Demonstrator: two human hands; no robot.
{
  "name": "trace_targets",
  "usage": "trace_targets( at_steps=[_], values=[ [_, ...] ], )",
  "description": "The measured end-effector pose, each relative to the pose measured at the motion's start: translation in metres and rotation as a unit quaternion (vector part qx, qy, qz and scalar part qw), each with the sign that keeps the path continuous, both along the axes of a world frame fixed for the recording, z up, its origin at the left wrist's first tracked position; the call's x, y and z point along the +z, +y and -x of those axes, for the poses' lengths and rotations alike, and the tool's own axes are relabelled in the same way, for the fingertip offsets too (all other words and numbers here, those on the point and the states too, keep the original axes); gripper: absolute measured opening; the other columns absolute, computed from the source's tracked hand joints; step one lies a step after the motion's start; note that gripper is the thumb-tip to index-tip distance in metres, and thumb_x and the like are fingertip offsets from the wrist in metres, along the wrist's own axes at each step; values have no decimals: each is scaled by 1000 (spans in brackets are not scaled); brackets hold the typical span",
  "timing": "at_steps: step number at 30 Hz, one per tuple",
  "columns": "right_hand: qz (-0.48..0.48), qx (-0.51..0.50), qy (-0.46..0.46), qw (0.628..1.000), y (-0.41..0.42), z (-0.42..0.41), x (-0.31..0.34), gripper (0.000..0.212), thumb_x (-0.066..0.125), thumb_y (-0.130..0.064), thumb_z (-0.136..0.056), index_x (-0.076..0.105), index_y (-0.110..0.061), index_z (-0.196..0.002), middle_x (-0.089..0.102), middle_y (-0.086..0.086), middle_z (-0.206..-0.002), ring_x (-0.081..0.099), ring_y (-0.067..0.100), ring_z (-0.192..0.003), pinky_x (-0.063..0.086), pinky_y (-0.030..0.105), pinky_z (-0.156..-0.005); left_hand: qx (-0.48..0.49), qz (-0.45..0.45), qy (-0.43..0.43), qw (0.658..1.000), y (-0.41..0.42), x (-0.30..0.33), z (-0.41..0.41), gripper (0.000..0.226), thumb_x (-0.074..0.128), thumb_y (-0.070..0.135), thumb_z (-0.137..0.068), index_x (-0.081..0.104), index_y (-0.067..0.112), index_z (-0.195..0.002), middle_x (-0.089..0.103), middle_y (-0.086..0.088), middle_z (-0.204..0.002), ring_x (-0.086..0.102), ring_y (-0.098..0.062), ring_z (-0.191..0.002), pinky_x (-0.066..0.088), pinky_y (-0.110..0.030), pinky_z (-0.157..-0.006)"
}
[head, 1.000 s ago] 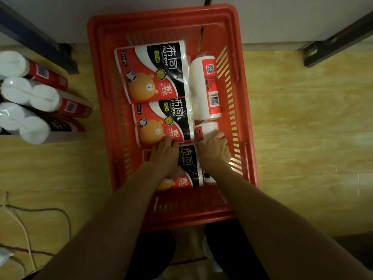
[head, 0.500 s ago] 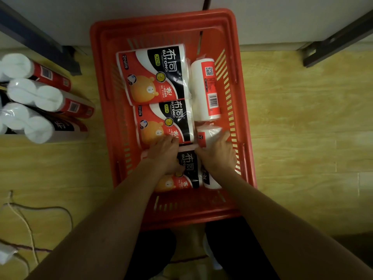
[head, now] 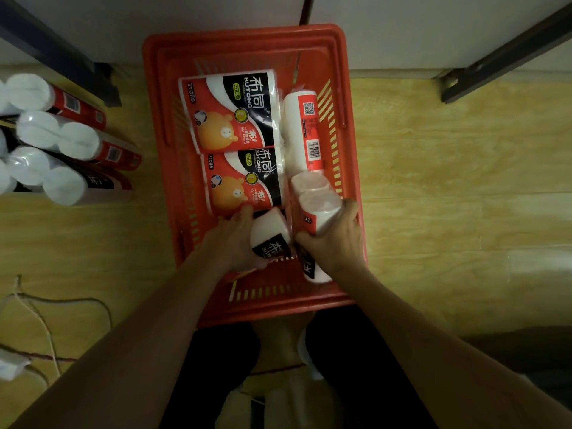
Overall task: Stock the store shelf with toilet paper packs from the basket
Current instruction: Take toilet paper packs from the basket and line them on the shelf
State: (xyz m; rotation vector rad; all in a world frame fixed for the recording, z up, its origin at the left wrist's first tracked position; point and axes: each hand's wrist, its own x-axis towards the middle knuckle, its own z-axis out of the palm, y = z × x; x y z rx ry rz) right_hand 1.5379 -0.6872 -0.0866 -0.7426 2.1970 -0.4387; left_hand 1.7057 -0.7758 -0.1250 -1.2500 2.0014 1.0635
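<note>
A red plastic basket sits on the wooden floor below me. Inside lie two flat red-and-black toilet paper packs, one at the far end and one in the middle, plus a pack on its side along the right wall. My left hand grips a pack that is tilted up at the near end. My right hand grips another pack, lifted on end so its white roll ends face me.
Several packs lie stacked at the left on a low shelf level, roll ends toward me. A dark shelf post stands beside them and another dark bar runs at the upper right. Cords trail over the floor at the lower left.
Both hands have closed round the near packs and tipped them up off the basket floor; the right pack now stands on end.
</note>
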Motion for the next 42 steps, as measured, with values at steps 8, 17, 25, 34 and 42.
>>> trace_targets(
  at_steps=[8,17,25,34,42],
  values=[
    [90,-115,-55,988,-8,22,109,92,83,-36,-60,33,-37,-137,62,4,-124,64,25,-107,57,45,-88,221,-12,185,957,-12,111,-19,97,86,60,-48,49,22,-129,62,11,-116,62,-11,-102,54,-29,-78],
    [216,-253,-153,931,-26,23,242,65,82,-2,-73,43,-26,-121,64,4,-109,69,2,-85,56,18,-68,459,-133,226,849,-58,259,-50,27,82,19,-76,70,20,-101,77,-1,-91,73,-15,-82,57,-29,-75],
    [311,-333,-262,850,-55,18,394,73,70,1,-83,38,-39,-135,69,-1,-97,72,17,-82,57,35,-70,527,-134,285,789,-106,404,-70,44,78,27,-73,67,15,-114,76,-9,-102,72,-33,-96,55,-48,-88],
    [393,-338,-406,753,-83,4,568,55,71,-14,-72,55,-25,-123,72,14,-109,74,26,-81,60,41,-58,555,-139,384,725,-143,574,-67,63,83,30,-65,62,10,-121,74,-16,-106,70,-36,-99,55,-48,-87],
    [453,-270,-432,732,-113,2,686,63,73,-35,-73,51,-20,-130,68,16,-120,70,28,-92,59,40,-64,587,-129,460,653,-161,696,-54,65,84,28,-58,66,9,-117,74,-20,-104,68,-40,-101,50,-59,-95]
  ],
)
